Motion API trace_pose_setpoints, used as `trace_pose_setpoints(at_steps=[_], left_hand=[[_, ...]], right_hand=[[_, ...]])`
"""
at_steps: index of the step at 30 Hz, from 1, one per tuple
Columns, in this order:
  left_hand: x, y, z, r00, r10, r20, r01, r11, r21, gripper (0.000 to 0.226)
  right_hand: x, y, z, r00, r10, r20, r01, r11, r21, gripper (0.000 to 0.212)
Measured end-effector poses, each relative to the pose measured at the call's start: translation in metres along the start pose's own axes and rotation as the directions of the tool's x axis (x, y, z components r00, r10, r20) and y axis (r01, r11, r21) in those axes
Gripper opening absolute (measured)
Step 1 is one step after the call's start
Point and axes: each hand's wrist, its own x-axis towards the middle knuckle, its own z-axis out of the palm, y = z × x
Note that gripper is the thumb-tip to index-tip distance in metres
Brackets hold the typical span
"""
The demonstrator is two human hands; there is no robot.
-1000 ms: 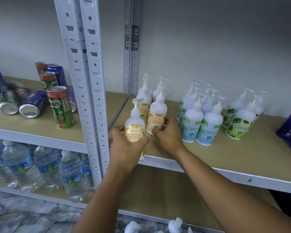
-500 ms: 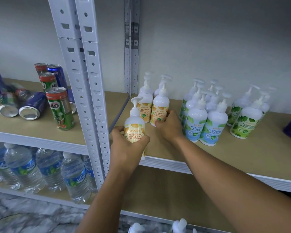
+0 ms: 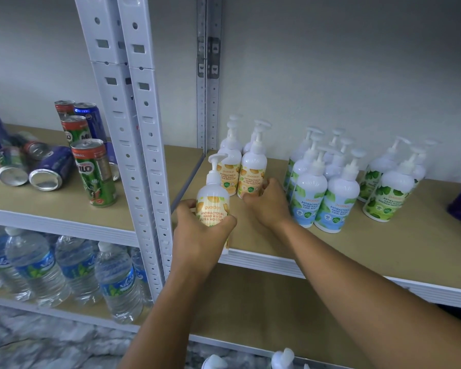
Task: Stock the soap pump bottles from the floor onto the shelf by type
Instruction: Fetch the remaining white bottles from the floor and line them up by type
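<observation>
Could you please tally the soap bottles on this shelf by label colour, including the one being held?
Orange-label bottles: 5, counting the one in the left hand
Blue-label bottles: 6
Green-label bottles: 3
Total: 14, counted by pump tops because the rear bottles are partly hidden

The left hand holds the held Ultra Moisture bottle at the shelf's front edge. Just behind it, the right hand grips the rear Ultra Moisture bottle. The Cool Mint bottles stand right of that hand. The Milo cans stand left of the left hand, beyond the uprights.
</observation>
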Motion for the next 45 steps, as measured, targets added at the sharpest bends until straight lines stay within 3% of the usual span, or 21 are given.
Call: trace_pose_setpoints(at_steps=[2,6,10,17,20,26,33,45], left_hand=[[-0.001,0.003,0.001,0.999,0.035,-0.015,-0.035,0.999,0.032,0.061],[-0.002,0.009,0.005,0.994,0.108,-0.023,-0.106,0.991,0.078,0.062],[0.001,0.011,0.011,0.98,0.198,-0.034,-0.196,0.979,0.054,0.061],[-0.001,0.002,0.02,0.962,0.273,-0.017,-0.27,0.959,0.089,0.062],[-0.002,-0.003,0.018,0.965,0.26,-0.016,-0.257,0.961,0.105,0.062],[0.002,-0.012,0.013,0.983,0.185,0.006,-0.181,0.959,0.219,0.085],[0.011,-0.013,0.014,0.986,0.163,-0.023,-0.146,0.93,0.337,0.054],[0.029,-0.003,0.044,0.964,0.071,-0.258,0.064,0.875,0.479,0.043]], right_hand=[[-0.011,0.004,-0.003,0.999,-0.03,0.011,0.03,0.999,-0.02,0.056],[-0.045,0.008,-0.019,0.977,-0.134,0.166,0.166,0.968,-0.191,0.059],[-0.075,0.012,-0.041,0.924,-0.193,0.331,0.315,0.875,-0.367,0.043],[-0.083,0.023,-0.038,0.896,-0.265,0.356,0.425,0.742,-0.518,0.047],[-0.085,0.022,-0.038,0.89,-0.264,0.371,0.439,0.716,-0.543,0.049],[-0.09,0.015,-0.037,0.897,-0.2,0.395,0.418,0.674,-0.608,0.058],[-0.09,0.013,-0.037,0.892,-0.102,0.441,0.386,0.681,-0.623,0.065],[-0.091,0.012,-0.037,0.887,-0.106,0.45,0.395,0.681,-0.617,0.064]])
